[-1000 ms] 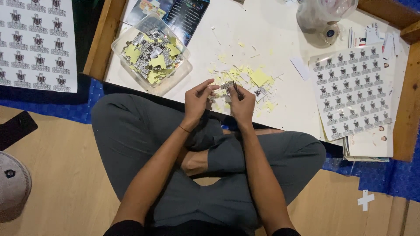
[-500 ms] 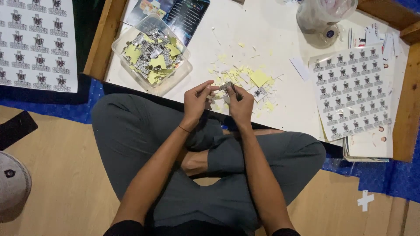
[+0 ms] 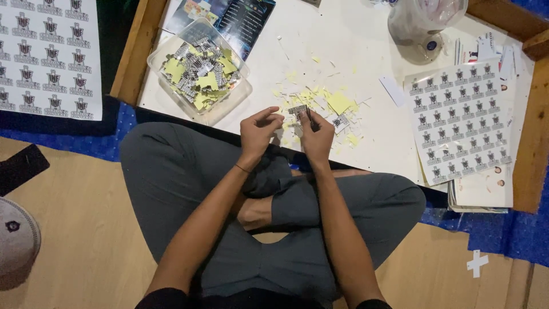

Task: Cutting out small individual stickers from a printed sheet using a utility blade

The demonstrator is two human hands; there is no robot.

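Note:
I sit cross-legged at a low white table [image 3: 366, 51]. My right hand [image 3: 318, 135] pinches a small black-and-white sticker [image 3: 298, 111] at the table's near edge. Just left of it, my left hand [image 3: 258, 131] has its thumb and forefinger drawn together with the fingertips close to that sticker; whether it touches the sticker I cannot tell. Yellow backing scraps [image 3: 337, 103] lie scattered on the table right beyond both hands.
A clear plastic tub [image 3: 198, 71] of peeled stickers and yellow scraps stands at the left. A printed sticker sheet [image 3: 457, 120] lies on the right, another sheet [image 3: 48, 54] on the floor at the far left. A plastic bag [image 3: 423, 23] sits at the back; a cap [image 3: 17, 240] rests lower left.
My hands have drawn slightly apart; the sticker now stays with the right hand while the left fingers have pulled a little to the left.

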